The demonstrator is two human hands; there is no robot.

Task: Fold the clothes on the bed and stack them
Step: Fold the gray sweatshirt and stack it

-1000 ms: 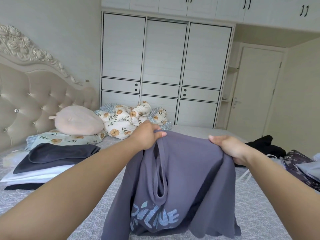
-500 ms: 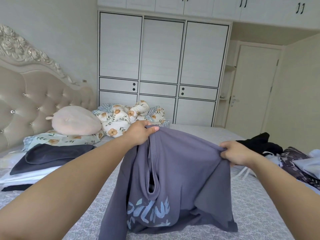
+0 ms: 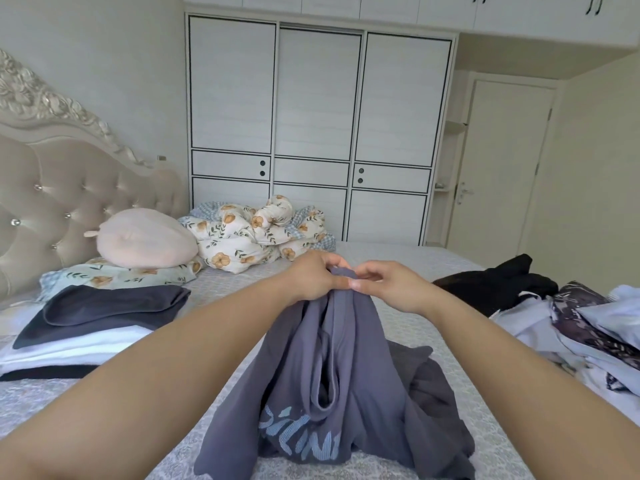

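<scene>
- The left hand (image 3: 313,277) and the right hand (image 3: 388,285) met at the top of the grey shirt (image 3: 332,368), fingers curled and pinching its upper edge together; both hands had hold of the cloth and nothing else.
- The shirt hung from that pinch over the middle of the bed (image 3: 408,265), its lower part with the pale blue lettering pooled on the cover toward the near edge.
- The step in hand looked like folding the shirt in half lengthwise. To do it well, the two pinched corners should match exactly, and the seams should line up before the shirt is laid down.
- The bunched lower cloth would need a shake or a smoothing pass, or creases would be folded in.
- The folded stack (image 3: 93,320) lay toward the bed's left edge, near the headboard; that seemed the place for the finished fold.
- The unfolded pile (image 3: 588,323) lay at the right edge, work left to do.
</scene>
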